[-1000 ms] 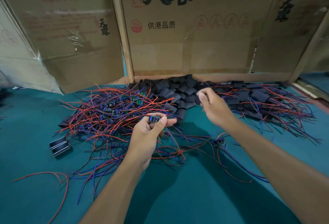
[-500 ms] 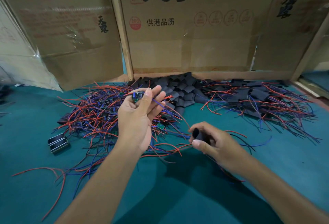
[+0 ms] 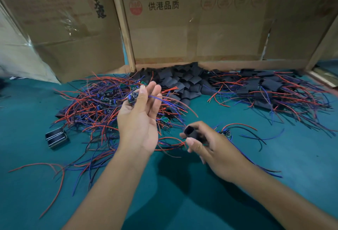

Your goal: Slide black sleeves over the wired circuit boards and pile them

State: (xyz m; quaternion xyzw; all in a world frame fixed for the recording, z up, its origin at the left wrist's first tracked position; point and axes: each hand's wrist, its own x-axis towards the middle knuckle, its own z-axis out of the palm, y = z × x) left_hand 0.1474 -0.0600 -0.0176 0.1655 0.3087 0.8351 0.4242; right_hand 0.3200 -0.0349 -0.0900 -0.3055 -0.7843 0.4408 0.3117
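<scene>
My left hand [image 3: 139,120] is raised above the teal table and pinches a small wired circuit board [image 3: 133,97] between thumb and fingertips; its red and blue wires trail to the right. Lower and to the right, my right hand [image 3: 206,145] holds a black sleeve [image 3: 192,133] with its open end facing left. A tangle of bare wired boards [image 3: 95,105] lies behind my left hand. Loose black sleeves [image 3: 182,81] are heaped at the back centre. Sleeved boards [image 3: 265,91] are piled at the back right.
Cardboard boxes [image 3: 192,28] wall off the back of the table. A small black and silver metal part [image 3: 56,137] sits at the left. One loose wired board [image 3: 226,133] lies just beyond my right hand. Stray wires [image 3: 54,171] spread over the front left.
My right hand came back from the sleeve heap holding a black sleeve and now sits low at centre right. My left hand lifted the board higher. The camera moved closer.
</scene>
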